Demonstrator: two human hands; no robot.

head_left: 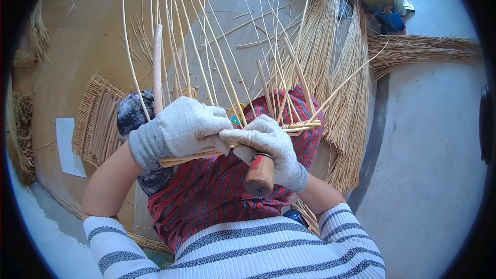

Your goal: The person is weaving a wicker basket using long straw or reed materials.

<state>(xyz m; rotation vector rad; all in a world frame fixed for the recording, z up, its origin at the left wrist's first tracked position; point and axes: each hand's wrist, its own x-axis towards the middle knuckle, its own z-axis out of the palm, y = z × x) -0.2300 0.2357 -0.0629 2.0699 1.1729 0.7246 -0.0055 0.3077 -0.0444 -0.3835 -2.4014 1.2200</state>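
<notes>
A wicker panel [297, 127] of pale rods lies across my lap, with thin willow rods [199, 31] and thicker sticks [157, 67] rising from it. In a white knit glove, my left hand [188, 126] is closed on the woven edge, fingers curled round the rods. My right hand [268, 147], gloved too, grips a tool with a thick wooden handle [260, 176] and a red band; its working end is hidden under the fingers. The fingertips of both hands meet at the middle of the weave. Exactly which strand they pinch is hidden.
Large bundles of thin rods [343, 93] lie on the floor at the right, with another bundle [418, 54] beyond. At the left are a woven panel [98, 121] and a white sheet [70, 147]. Loose rods are scattered ahead. A red striped cloth [217, 191] covers my lap.
</notes>
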